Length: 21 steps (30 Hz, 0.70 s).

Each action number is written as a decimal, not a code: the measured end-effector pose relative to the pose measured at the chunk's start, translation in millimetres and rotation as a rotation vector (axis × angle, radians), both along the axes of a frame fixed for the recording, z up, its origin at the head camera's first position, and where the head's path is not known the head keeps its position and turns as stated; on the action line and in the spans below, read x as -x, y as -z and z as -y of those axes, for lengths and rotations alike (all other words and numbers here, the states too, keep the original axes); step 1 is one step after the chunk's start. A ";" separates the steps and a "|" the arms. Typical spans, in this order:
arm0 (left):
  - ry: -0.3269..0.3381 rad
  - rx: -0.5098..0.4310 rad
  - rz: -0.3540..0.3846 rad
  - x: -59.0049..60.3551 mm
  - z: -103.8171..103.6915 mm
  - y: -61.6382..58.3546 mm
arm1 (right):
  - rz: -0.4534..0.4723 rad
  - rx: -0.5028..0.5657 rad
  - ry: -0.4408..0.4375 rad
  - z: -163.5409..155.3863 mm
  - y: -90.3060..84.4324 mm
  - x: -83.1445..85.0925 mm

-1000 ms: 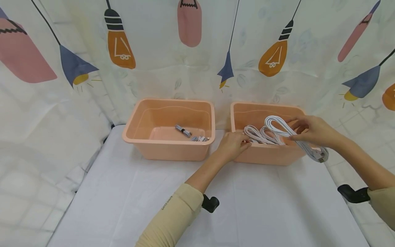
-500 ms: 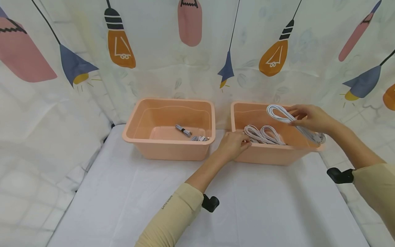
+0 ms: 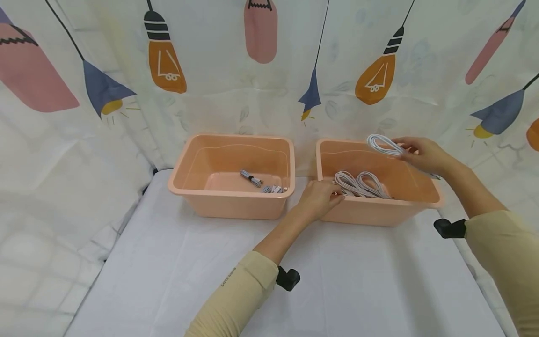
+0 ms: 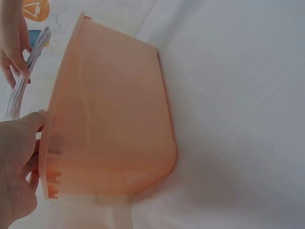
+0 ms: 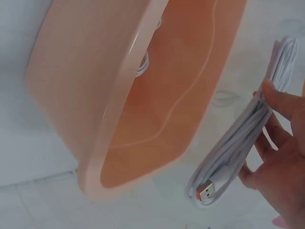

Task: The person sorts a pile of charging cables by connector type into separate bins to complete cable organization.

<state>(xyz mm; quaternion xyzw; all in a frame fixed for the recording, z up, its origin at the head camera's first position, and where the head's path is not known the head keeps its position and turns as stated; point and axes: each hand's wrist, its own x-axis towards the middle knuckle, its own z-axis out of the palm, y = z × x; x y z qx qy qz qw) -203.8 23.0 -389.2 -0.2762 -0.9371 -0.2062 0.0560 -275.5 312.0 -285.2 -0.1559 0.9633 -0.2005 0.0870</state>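
Observation:
My right hand point(image 3: 425, 155) pinches a bundled white USB cable point(image 5: 228, 148) between thumb and fingers, above the back right of the right-hand peach bin point(image 3: 362, 213). A metal USB plug point(image 5: 206, 192) shows at one end of the bundle in the right wrist view. My left hand point(image 3: 318, 199) grips that bin's near rim at its left corner, thumb outside and fingers over the inner side in the left wrist view point(image 4: 19, 162). Inside the bin lie more coiled white cables point(image 3: 362, 185), near its front wall.
A second peach bin point(image 3: 231, 206) stands to the left, with a small grey cable point(image 3: 251, 178) tied by a black band and another small cable point(image 3: 273, 189) inside. A white cloth covers the table point(image 3: 252, 238). A printed curtain point(image 3: 269, 103) hangs behind the bins.
My right hand has lifted the USB cable bundle up and farther back, from over the bin's near right corner toward its back rim. The left hand stays on the rim.

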 end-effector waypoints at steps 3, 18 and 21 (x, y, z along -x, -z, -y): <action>0.004 -0.008 -0.016 -0.6 1.5 1.3 | -0.031 -0.015 0.003 0.6 2.6 1.4; 0.118 -0.041 -0.091 -9.4 16.1 12.8 | -0.076 0.115 0.021 11.1 24.4 -13.2; 0.107 -0.034 -0.098 -14.1 22.7 6.4 | -0.102 0.148 0.010 13.5 29.9 -19.3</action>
